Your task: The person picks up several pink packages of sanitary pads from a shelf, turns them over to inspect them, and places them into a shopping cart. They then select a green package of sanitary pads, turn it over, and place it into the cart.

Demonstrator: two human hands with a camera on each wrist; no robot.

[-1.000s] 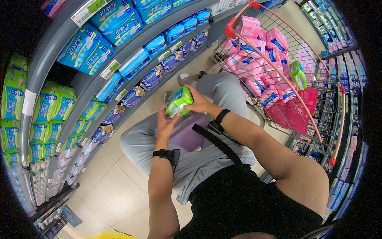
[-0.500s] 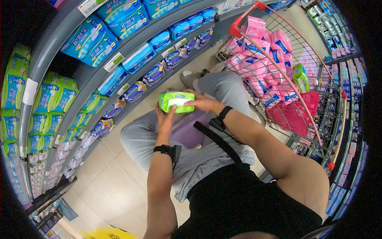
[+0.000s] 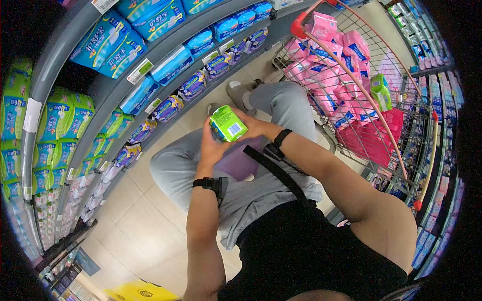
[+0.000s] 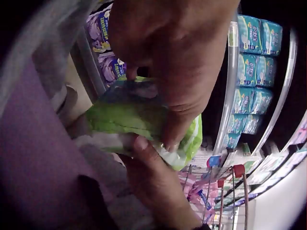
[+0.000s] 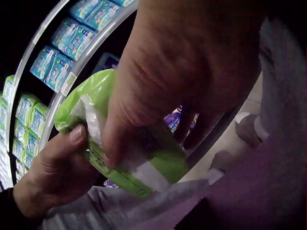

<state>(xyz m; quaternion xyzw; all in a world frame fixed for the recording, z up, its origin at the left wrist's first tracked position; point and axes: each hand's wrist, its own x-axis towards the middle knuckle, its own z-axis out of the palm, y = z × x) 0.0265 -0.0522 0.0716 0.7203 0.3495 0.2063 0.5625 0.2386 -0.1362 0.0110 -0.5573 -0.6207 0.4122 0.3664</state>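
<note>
Both hands hold a green plastic pack of sanitary pads point(image 3: 230, 124) above the lap, its end with a white barcode label facing up in the head view. My left hand point(image 3: 213, 144) grips the pack's left side. On the opposite side, my right hand point(image 3: 254, 128) grips it. In the left wrist view a thumb presses a whitish band along the green pack point(image 4: 129, 120). The right wrist view shows the pack point(image 5: 158, 163) between the two hands, partly covered by the right one.
A purple flat-sided object point(image 3: 238, 164) lies in the lap of the seated person. To the right stands a wire shopping cart point(image 3: 299, 25) with many pink packs point(image 3: 324, 62) and one green pack point(image 3: 380, 93). Shelves point(image 3: 118, 95) of blue, green and purple packs curve along the left.
The hands have turned the pack from a tilted pose, through one with its white band facing up, to its barcode end facing up. The cart stays put.
</note>
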